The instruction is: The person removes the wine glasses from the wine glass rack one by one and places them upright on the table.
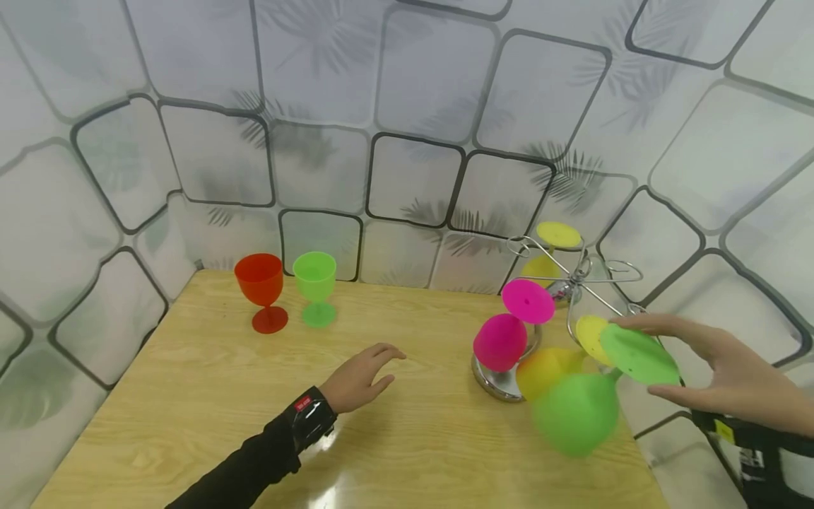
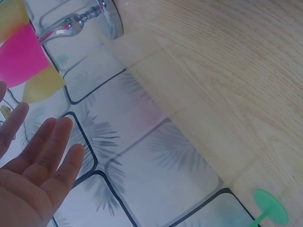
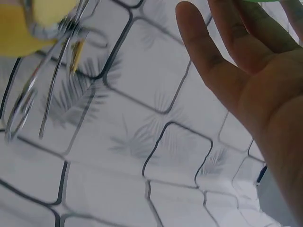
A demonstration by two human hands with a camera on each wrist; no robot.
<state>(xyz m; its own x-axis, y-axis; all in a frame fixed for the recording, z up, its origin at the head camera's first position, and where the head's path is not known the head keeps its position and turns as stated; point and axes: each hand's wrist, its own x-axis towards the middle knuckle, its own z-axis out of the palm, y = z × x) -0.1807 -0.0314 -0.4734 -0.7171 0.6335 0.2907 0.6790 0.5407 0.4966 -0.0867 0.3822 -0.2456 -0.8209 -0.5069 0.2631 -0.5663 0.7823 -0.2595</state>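
I'm watching the right hand [image 1: 731, 371] pinching an upturned green goblet [image 1: 577, 416] at lower right; below centre, the left hand [image 1: 357, 380] is holding nothing, loosely extended, its red wrist label [image 1: 303, 403] illegible.

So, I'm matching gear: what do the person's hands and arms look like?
The bare left hand has a black sleeve and glossy black wrist device with a red label; the bare right hand, a black wrist strap with a yellow patch.
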